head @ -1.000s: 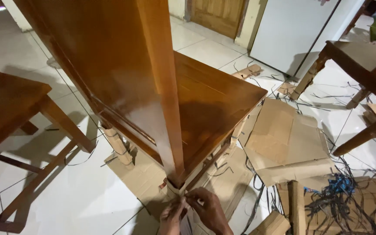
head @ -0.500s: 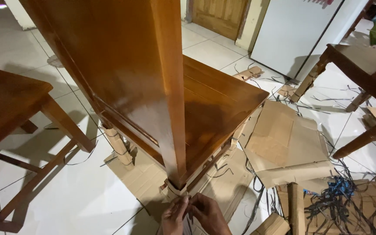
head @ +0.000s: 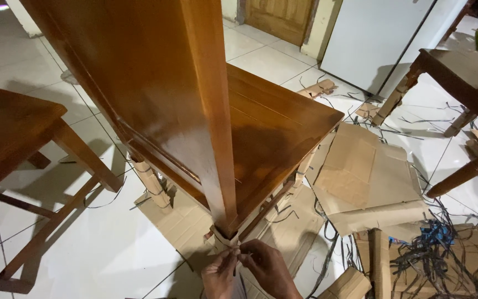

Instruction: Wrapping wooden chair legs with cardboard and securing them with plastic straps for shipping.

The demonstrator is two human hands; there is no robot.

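A glossy brown wooden chair (head: pixel 272 127) stands in front of me, its tall back post running down the middle of the view. Its legs are wrapped in cardboard. My left hand (head: pixel 218 273) and my right hand (head: pixel 266 268) meet at the cardboard wrap (head: pixel 223 241) around the near back leg, just under the seat. The fingertips of both hands pinch a thin strap or strip at that wrap. What exactly lies between the fingers is too small to tell.
Flattened cardboard sheets (head: pixel 366 177) lie on the white tiled floor under and right of the chair. A tangle of dark plastic straps (head: pixel 432 254) lies at the lower right. Another wooden chair (head: pixel 12 133) stands left, and another piece of wooden furniture (head: pixel 460 72) stands right.
Both hands stay at the wrapped leg; the fingers have shifted slightly, pinching closer together. The view has tilted a little.
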